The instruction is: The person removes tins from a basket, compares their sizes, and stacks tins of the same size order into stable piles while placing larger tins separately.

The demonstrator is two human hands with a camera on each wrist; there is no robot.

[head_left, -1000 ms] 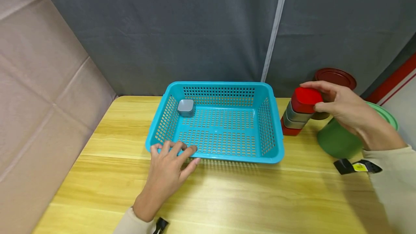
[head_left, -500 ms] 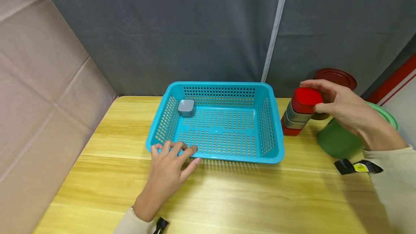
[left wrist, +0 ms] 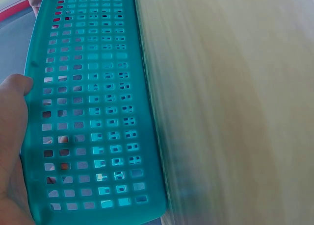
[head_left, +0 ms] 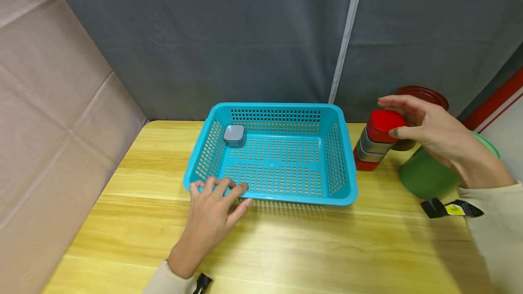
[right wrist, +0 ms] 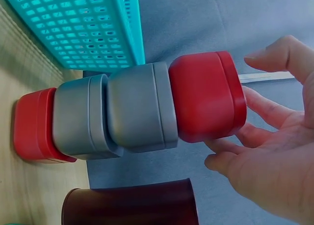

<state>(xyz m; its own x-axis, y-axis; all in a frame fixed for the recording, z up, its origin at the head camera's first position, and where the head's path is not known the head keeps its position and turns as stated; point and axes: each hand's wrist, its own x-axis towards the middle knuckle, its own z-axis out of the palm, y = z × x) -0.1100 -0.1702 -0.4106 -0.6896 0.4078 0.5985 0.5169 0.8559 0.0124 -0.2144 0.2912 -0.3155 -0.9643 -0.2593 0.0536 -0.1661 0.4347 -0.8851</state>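
My left hand (head_left: 212, 219) holds the near rim of a turquoise basket (head_left: 294, 200) toward its left end, fingers bent over the edge and thumb on the outside. A small grey lidded box (head_left: 234, 134) sits in the basket's back left corner. Right of the basket stands a leaning stack of small square boxes: a red one (right wrist: 37, 127) at the bottom, two grey ones (right wrist: 142, 107) above, and a red box (right wrist: 208, 97) on top. My right hand (head_left: 441, 133) is spread about the top red box; the right wrist view shows its thumb apart from the lid.
Behind my right hand stands a dark red canister (right wrist: 132, 203). A green tub (head_left: 429, 176) with a light green rim is below my right wrist. A grey curtain (head_left: 245, 49) closes off the back of the wooden table (head_left: 327, 248).
My right hand has loosened around the top red box, its fingers and thumb spreading wider and lifting slightly. The left hand, basket and stack stay as they were.
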